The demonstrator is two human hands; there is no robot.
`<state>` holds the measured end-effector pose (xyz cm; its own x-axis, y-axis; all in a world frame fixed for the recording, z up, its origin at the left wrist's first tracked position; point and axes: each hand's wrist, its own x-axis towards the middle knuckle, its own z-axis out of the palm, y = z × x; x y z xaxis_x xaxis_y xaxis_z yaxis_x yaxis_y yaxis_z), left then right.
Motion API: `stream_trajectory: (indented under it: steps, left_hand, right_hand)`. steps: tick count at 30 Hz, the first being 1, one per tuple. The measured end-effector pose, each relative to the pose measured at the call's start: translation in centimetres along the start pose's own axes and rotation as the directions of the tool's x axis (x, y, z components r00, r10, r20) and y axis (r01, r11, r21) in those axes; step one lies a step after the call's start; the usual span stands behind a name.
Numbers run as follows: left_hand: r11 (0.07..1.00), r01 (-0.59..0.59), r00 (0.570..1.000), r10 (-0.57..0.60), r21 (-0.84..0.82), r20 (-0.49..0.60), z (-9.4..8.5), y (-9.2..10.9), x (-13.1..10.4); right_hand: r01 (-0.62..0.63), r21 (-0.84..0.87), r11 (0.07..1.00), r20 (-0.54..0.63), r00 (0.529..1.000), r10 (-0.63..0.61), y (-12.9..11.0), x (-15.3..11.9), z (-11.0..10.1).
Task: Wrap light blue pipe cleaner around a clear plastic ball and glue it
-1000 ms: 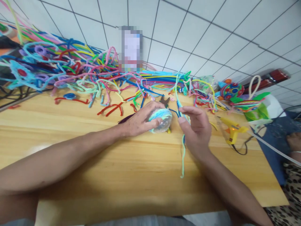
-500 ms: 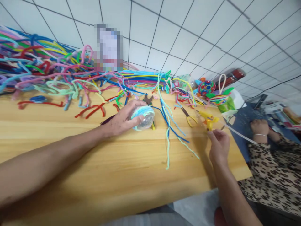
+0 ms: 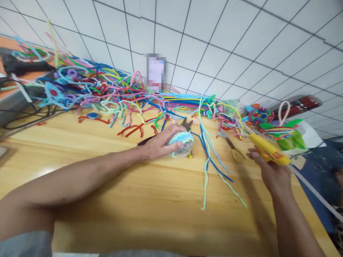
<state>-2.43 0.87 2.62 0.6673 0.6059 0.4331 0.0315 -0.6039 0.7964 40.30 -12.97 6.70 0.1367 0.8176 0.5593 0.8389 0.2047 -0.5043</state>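
yellow glue gun (image 3: 270,150) up in the right hand (image 3: 277,175)!

head view, and there's the big change: half a second ago the gun sat low on the wooden table (image 3: 128,210) with fingertips just reaching its handle; now it's lifted, nozzle aimed away toward the back. right fingers closed around the handle, though the exact grip is partly hidden. so tool and workpiece are now held at once, one per hand, still well apart.

over on the left, steady stuff: the left hand (image 3: 158,144) keeps its hold on the clear ball (image 3: 187,145), fingers over the top, thumb across the front, on the pale blue and mint wrapping. the ball's at mid-table, same as before.

between the hands, loose fuzzy strands (image 3: 205,182) lie fanned out; a second ago the right hand was in among them. and the pliers (image 3: 233,149), hidden back then, show plainly beside the gun hand.
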Motion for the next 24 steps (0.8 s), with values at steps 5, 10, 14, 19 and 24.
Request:
stream_trajectory:
  steps: [5,10,14,19,24]
  left_hand:
    - [1.0,0.008,1.0,-0.008,0.003,0.008,-0.2,-0.1,0.0]
    - [1.0,-0.019,1.0,0.019,-0.01,0.0,-0.1,-0.1,0.2]
    - [1.0,-0.029,1.0,0.029,-0.011,0.007,-0.2,0.1,0.2]
    - [1.0,-0.015,1.0,0.015,-0.017,0.006,-0.3,0.3,0.3]
    - [0.999,-0.025,1.0,0.025,-0.023,-0.003,-0.2,-0.1,0.3]
  right_hand:
    - [0.346,-0.046,0.937,0.192,0.924,-0.332,-8.7,-1.4,4.1]
    - [0.591,-0.065,0.804,0.28,0.784,-0.554,-13.0,-0.3,6.2]
    - [0.617,-0.078,0.783,0.307,0.762,-0.57,-13.3,-0.1,6.4]
    - [0.613,-0.065,0.787,0.287,0.767,-0.574,-13.1,-0.6,7.1]
    - [0.598,-0.089,0.797,0.265,0.785,-0.56,-13.4,-0.8,7.8]
